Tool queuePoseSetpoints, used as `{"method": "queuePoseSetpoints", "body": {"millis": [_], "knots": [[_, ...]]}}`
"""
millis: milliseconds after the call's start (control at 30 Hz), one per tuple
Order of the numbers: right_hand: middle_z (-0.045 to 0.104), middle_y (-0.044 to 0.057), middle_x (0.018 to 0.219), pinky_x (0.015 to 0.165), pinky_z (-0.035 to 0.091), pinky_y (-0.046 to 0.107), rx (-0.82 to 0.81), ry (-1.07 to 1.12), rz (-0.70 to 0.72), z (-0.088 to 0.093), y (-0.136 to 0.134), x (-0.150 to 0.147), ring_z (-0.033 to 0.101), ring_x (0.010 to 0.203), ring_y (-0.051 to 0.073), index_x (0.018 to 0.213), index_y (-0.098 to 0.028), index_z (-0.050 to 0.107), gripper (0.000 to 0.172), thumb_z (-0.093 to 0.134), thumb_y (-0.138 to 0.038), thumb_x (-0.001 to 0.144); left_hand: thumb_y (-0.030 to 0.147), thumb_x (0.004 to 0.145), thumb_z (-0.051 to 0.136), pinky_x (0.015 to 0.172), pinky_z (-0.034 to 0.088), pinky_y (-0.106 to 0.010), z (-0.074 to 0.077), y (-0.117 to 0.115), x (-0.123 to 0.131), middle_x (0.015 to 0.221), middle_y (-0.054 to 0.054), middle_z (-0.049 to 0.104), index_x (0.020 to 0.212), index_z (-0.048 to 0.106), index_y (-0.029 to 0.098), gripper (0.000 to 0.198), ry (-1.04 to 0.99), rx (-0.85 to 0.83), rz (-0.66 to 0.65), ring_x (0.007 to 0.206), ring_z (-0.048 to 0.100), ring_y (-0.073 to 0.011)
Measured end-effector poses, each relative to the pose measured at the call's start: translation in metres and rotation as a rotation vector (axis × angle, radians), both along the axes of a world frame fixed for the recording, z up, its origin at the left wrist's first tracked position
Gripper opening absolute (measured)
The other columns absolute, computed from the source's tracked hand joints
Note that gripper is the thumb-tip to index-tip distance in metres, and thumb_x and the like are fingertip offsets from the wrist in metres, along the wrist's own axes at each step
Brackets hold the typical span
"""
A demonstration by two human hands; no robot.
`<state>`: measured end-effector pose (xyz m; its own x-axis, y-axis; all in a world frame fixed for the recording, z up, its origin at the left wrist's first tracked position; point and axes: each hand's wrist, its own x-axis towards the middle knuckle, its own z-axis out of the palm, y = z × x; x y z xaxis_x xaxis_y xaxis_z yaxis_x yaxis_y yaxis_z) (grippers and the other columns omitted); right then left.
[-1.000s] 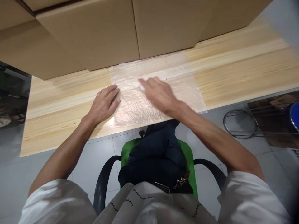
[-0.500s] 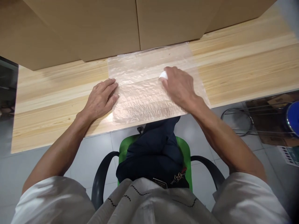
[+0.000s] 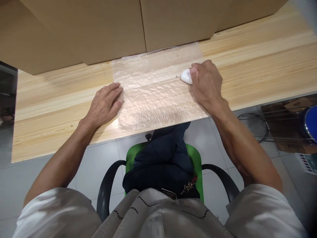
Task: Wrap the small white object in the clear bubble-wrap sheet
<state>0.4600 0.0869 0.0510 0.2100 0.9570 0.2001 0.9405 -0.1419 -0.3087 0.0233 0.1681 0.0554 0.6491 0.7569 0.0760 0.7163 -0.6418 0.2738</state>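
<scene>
A clear, wrinkled plastic sheet [image 3: 158,99] lies on the wooden table, its front edge along the table's front edge. My left hand [image 3: 105,103] rests flat at the sheet's left side, fingers stretched out, fingertips at its edge. Over the right side of the sheet, my right hand [image 3: 207,82] is closed round a smooth white rounded object [image 3: 186,76]. Only the object's left end shows; the palm and fingers hide the rest, and its kind cannot be made out. A tiny dark speck sits on the sheet just left of it.
Large brown cardboard boxes [image 3: 111,29] stand along the back of the wooden table [image 3: 257,56], touching the sheet's far edge. Below are a green chair [image 3: 196,162] with black armrests, a blue round seat [image 3: 311,122] at the right and a white basket [image 3: 307,163] on the floor.
My right hand has moved right across the sheet with the white object, and more of that object shows. The left hand has stayed in place.
</scene>
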Motion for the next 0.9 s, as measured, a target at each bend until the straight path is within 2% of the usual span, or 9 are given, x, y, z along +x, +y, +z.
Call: {"method": "queuePoseSetpoints", "body": {"millis": [100,167,233,300,400,567,633,767,900], "knots": [[0.074,0.018,0.158,0.128,0.056,0.067,0.117,0.073,0.044,-0.006,-0.005,0.011,0.066,0.149,0.041,0.165,-0.033,0.071,0.064,0.022,-0.053,0.129,0.06,0.122,0.045,0.151,0.041,-0.067,0.0,0.0,0.0,0.191,-0.01,0.059,0.18,0.06,0.033,0.067,-0.017,-0.005,0.003,0.179,0.054,-0.0407],[0.073,0.017,0.164,0.133,0.052,0.065,0.136,0.081,0.094,-0.007,-0.007,0.013,0.065,0.153,0.04,0.17,-0.031,0.067,0.059,0.033,-0.051,0.128,0.063,0.122,0.045,0.151,0.041,-0.066,0.001,-0.001,0.0,0.191,-0.01,0.059,0.181,0.059,0.033,0.068,-0.014,-0.004,0.004,0.179,0.054,-0.04],[0.071,0.02,0.169,0.136,0.049,0.064,0.11,0.056,0.16,-0.007,-0.008,0.013,0.063,0.155,0.041,0.174,-0.024,0.064,0.058,0.049,-0.046,0.123,0.064,0.122,0.044,0.151,0.041,-0.065,0.001,-0.001,0.0,0.191,-0.01,0.059,0.18,0.06,0.032,0.068,-0.008,-0.004,0.007,0.179,0.053,-0.0393],[0.07,0.024,0.171,0.136,0.047,0.064,0.058,0.028,0.22,-0.006,-0.007,0.011,0.062,0.154,0.043,0.176,-0.014,0.061,0.065,0.06,-0.042,0.117,0.065,0.123,0.042,0.151,0.041,-0.066,0.002,-0.001,0.001,0.192,-0.011,0.058,0.178,0.061,0.031,0.068,-0.007,-0.006,0.011,0.179,0.054,-0.0394],[0.072,0.024,0.169,0.135,0.046,0.063,-0.002,0.014,0.263,-0.007,-0.003,0.01,0.062,0.152,0.042,0.177,-0.012,0.06,0.067,0.06,-0.04,0.116,0.068,0.124,0.04,0.151,0.041,-0.065,0.003,-0.003,0.002,0.192,-0.011,0.058,0.175,0.064,0.029,0.069,-0.002,-0.004,0.013,0.179,0.054,-0.0381],[0.071,0.022,0.17,0.134,0.046,0.063,0.02,0.052,0.218,-0.011,-0.002,0.014,0.059,0.152,0.042,0.178,-0.02,0.06,0.065,0.06,-0.043,0.117,0.068,0.127,0.038,0.151,0.044,-0.061,0.004,-0.004,0.002,0.19,-0.016,0.06,0.171,0.066,0.02,0.071,-0.006,0.024,-0.009,0.178,0.057,-0.0349],[0.07,0.022,0.17,0.132,0.047,0.066,0.026,0.068,0.198,-0.01,-0.004,0.014,0.059,0.152,0.044,0.18,-0.023,0.056,0.066,0.061,-0.045,0.117,0.066,0.125,0.04,0.151,0.043,-0.064,0.003,-0.003,0.002,0.19,-0.014,0.06,0.171,0.066,0.023,0.068,-0.019,0.018,-0.009,0.177,0.057,-0.0369],[0.071,0.024,0.166,0.131,0.048,0.066,0.048,0.081,0.188,-0.004,-0.008,0.01,0.06,0.151,0.045,0.184,-0.02,0.051,0.073,0.064,-0.041,0.115,0.064,0.122,0.045,0.151,0.042,-0.071,0.001,-0.001,0.0,0.189,-0.008,0.061,0.175,0.065,0.035,0.064,-0.041,-0.016,0.004,0.178,0.056,-0.0406],[0.07,0.02,0.169,0.129,0.05,0.071,0.052,0.082,0.182,0.0,-0.01,0.007,0.057,0.154,0.046,0.185,-0.03,0.051,0.071,0.059,-0.048,0.117,0.061,0.122,0.045,0.151,0.042,-0.068,-0.001,0.0,-0.001,0.191,-0.01,0.059,0.176,0.064,0.032,0.064,-0.033,-0.001,-0.007,0.178,0.055,-0.0403]]}}
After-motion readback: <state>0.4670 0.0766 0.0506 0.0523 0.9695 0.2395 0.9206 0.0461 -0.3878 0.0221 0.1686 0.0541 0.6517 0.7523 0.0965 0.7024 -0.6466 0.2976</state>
